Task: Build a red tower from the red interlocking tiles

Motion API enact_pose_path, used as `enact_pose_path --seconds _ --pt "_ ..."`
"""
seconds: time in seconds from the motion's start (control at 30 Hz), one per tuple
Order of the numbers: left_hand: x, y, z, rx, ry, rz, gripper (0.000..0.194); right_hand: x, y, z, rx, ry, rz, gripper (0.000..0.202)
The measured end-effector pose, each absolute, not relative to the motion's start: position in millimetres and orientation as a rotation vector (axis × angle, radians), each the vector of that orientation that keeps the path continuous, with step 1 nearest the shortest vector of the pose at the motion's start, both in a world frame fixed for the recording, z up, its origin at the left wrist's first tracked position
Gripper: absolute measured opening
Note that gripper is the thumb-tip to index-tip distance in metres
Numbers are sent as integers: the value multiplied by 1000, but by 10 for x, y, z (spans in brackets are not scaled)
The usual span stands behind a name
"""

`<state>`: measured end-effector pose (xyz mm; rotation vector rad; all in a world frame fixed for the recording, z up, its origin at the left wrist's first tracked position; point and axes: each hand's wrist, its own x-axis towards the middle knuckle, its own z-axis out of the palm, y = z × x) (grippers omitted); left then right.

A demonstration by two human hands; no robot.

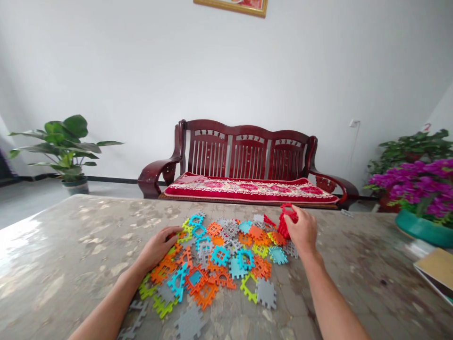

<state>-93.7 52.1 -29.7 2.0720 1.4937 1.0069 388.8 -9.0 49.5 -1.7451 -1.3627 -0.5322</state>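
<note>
A loose pile of flat interlocking plastic building tiles in orange, blue, grey and lime lies in front of me. My right hand [300, 227] is closed on red interlocking tiles [284, 225] at the pile's right far edge; several seem bunched together, one standing above the rest. Along the left edge rests my left hand [161, 246], fingers stretched over and touching the pile beside a lime tile [185, 233]. Between the hands are a blue window tile [220, 255] and a blue round-holed tile [245, 259]. Nearer to me lies a plain grey tile [190, 323].
The tiles lie on a patterned table [95, 236]. Behind it stands a dark red wooden bench [247, 151] with a red cushion. At the right are a green flower pot [424, 227] and a tan box [437, 267]. A potted plant [72, 151] stands left on the floor.
</note>
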Motion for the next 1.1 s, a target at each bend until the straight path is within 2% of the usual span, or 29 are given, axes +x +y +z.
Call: enact_pose_path --seconds 0.33,0.53,0.67,0.77,0.97,1.1 --pt "-964 525 -324 2079 1489 979 40 3971 -156 584 -2091 -1279 -386 49" --pt "-931 497 -278 2065 1490 988 40 3749 -126 589 -1877 -1392 -376 43" --pt "-918 489 -262 2071 1488 986 41 3215 -48 488 -1727 -1669 -97 40" --pt "-909 482 -254 2081 1482 981 40 2762 20 406 -1723 -1849 93 46" --pt "-896 468 -239 2069 1470 984 40 2378 202 348 -1867 -2035 145 69" --pt "-898 459 -236 2057 1467 980 40 2351 238 322 -1850 -2051 153 63"
